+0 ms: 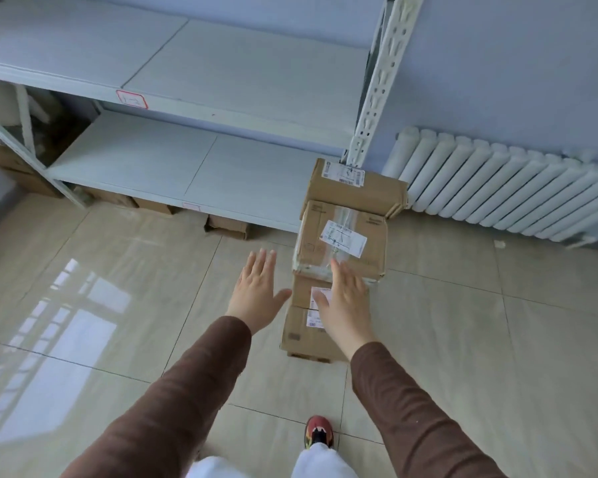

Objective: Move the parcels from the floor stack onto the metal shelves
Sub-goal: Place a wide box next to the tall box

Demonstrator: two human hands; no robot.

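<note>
A stack of brown cardboard parcels stands on the tiled floor by the shelf's right post. The top parcel (342, 236) carries a white label, and behind it lies a wider parcel (359, 191). Lower parcels (304, 332) show beneath my hands. My left hand (256, 294) is stretched out with straight fingers, left of the stack and touching nothing. My right hand (346, 301) hovers flat over the stack's near side, just below the top parcel. The white metal shelves (187, 160) stand behind, both visible boards bare.
A white radiator (515, 188) runs along the right wall. Flattened boxes (228, 225) lie under the lowest shelf, with more clutter at the far left. The slotted shelf post (373, 98) rises just behind the stack. My shoe (320, 431) is on the tiles below.
</note>
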